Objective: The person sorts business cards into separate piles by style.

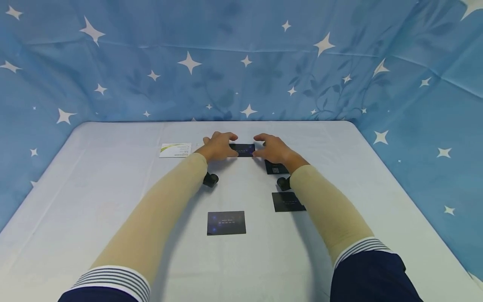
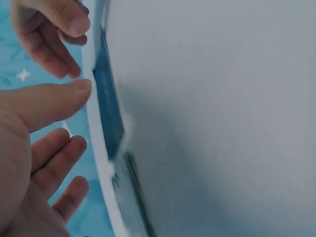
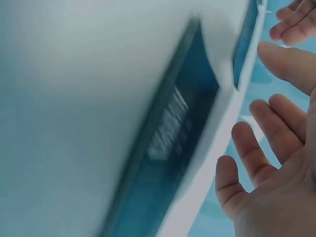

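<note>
A dark business card [image 1: 242, 150] lies flat near the far edge of the white table, between the two hands. My left hand [image 1: 219, 147] is at its left end, fingers relaxed and spread from the thumb, holding nothing. At the card's right end is my right hand [image 1: 275, 149], its thumb and fingers apart and loosely bent. In the left wrist view, the left hand [image 2: 44, 143] has a gap between thumb and fingers, with the dark card [image 2: 109, 111] beyond the thumb tip. The right wrist view has the right hand [image 3: 276, 143] beside a dark card with a QR code [image 3: 170, 133].
Left of the left hand lies a white card with a green stripe [image 1: 175, 150]. The QR-code card [image 1: 274, 168] is partly under the right wrist. Another black card [image 1: 288, 202] sits beside the right forearm, and one more [image 1: 226, 222] lies nearer. A blue star-patterned curtain [image 1: 226, 84] hangs behind.
</note>
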Demonstrator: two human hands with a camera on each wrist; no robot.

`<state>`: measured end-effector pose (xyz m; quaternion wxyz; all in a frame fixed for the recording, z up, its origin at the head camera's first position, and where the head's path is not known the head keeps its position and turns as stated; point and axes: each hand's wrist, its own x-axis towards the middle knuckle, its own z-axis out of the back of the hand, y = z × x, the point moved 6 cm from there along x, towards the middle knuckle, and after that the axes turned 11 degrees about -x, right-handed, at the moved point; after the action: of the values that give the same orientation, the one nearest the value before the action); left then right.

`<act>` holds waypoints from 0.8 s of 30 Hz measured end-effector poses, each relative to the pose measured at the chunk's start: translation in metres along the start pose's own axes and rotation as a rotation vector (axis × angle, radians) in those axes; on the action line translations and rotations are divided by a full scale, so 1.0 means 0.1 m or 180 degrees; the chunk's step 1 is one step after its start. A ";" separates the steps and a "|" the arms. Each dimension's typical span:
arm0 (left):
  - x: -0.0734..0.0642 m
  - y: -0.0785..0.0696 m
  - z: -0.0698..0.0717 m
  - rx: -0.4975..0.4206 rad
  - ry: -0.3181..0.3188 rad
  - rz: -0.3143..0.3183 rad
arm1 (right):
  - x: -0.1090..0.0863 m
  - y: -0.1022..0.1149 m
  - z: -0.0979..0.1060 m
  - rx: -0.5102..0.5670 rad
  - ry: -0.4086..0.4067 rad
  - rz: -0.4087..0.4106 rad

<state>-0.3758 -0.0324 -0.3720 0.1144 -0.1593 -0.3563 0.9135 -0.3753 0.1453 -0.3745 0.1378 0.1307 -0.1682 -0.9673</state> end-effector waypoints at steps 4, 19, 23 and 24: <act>-0.03 -0.16 -0.10 -0.0007 0.0001 -0.0237 | -0.17 -0.04 0.10 0.0009 -0.0023 0.0163; -0.10 -0.62 -0.79 0.0235 0.0271 -0.0518 | -0.80 -0.78 0.17 -0.0123 0.0210 -0.0149; -0.10 -0.66 -0.83 0.0344 0.0231 -0.0506 | -0.80 -0.80 0.14 -0.0219 0.0186 -0.0154; -0.11 -0.67 -0.84 0.0364 0.0219 -0.0517 | -0.80 -0.80 0.14 -0.0247 0.0171 -0.0161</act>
<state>-0.3284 0.0642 -0.3817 0.2091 -0.1545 -0.3112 0.9141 -0.3226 0.2467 -0.3742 0.1227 0.1555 -0.1234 -0.9724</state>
